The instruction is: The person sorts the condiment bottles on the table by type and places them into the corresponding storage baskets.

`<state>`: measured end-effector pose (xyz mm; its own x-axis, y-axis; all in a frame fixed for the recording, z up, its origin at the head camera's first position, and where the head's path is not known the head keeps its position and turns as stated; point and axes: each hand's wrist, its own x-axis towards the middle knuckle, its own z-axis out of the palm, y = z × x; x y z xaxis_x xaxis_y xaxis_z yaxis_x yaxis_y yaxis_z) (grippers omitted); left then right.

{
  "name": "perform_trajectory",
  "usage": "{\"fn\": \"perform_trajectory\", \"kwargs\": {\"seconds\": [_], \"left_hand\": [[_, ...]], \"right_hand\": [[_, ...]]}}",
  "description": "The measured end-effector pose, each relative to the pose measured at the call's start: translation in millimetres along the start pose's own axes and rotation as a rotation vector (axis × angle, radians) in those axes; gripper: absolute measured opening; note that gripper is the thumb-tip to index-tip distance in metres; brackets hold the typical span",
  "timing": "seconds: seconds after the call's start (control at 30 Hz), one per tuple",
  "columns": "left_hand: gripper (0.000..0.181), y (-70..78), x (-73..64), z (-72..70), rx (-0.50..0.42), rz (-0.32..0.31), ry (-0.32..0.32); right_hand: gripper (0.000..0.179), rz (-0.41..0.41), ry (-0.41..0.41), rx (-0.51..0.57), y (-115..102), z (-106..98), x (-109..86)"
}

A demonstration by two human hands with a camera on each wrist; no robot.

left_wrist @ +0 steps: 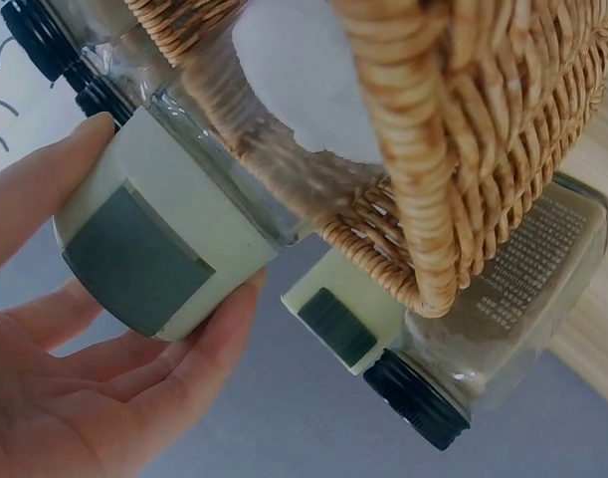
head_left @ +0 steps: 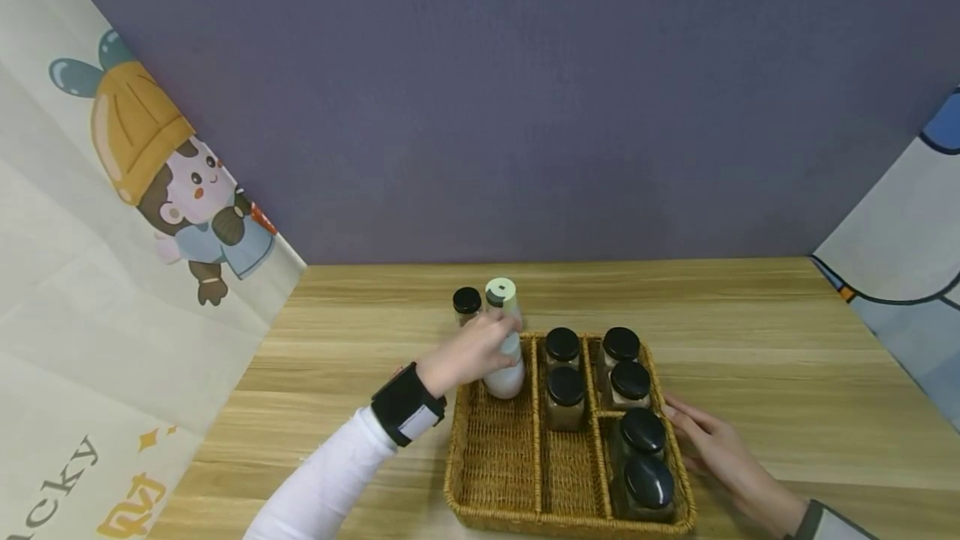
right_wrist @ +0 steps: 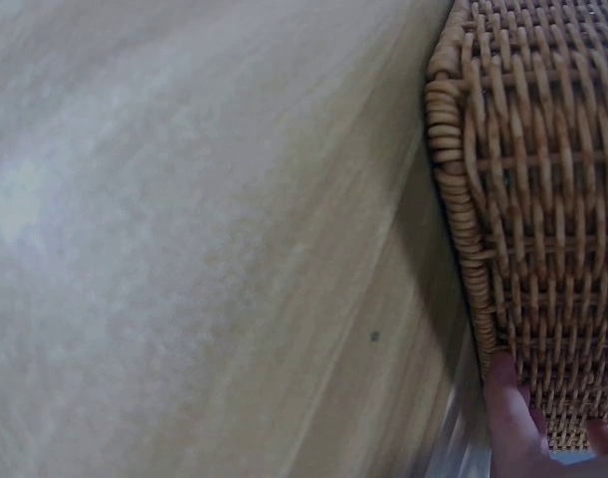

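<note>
My left hand [head_left: 472, 348] grips a clear seasoning jar [head_left: 505, 380] by its pale green cap [left_wrist: 149, 229], which has a dark green panel. White contents [left_wrist: 308, 80] show through its wall. The jar's lower part is within the left compartment of the wicker basket [head_left: 491, 461], at the far end; whether it touches the bottom I cannot tell. My right hand [head_left: 716, 452] rests against the basket's right side with its fingers extended. Part of that hand [right_wrist: 517, 418] shows low in the right wrist view, at the woven wall.
Behind the basket stand a black-lidded jar [head_left: 467, 301] and another pale-green-capped jar [head_left: 501, 292]. Black-lidded jars [head_left: 566, 394] occupy the middle compartment, and more jars [head_left: 643, 432] fill the right ones. A grey-blue panel [head_left: 555, 107] rises behind the wooden table [head_left: 360, 315].
</note>
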<state>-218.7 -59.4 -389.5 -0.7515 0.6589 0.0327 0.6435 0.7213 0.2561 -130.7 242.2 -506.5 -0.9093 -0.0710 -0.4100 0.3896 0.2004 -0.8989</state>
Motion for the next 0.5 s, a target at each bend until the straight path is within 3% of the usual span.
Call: {"fn": "perform_trajectory", "kwargs": {"seconds": [0.5], "left_hand": [[0.038,-3.0,0.8,7.6,0.009,0.030,0.000]], "right_hand": [[0.069,0.007,0.005,-0.001,0.3,0.1,1.3]]}}
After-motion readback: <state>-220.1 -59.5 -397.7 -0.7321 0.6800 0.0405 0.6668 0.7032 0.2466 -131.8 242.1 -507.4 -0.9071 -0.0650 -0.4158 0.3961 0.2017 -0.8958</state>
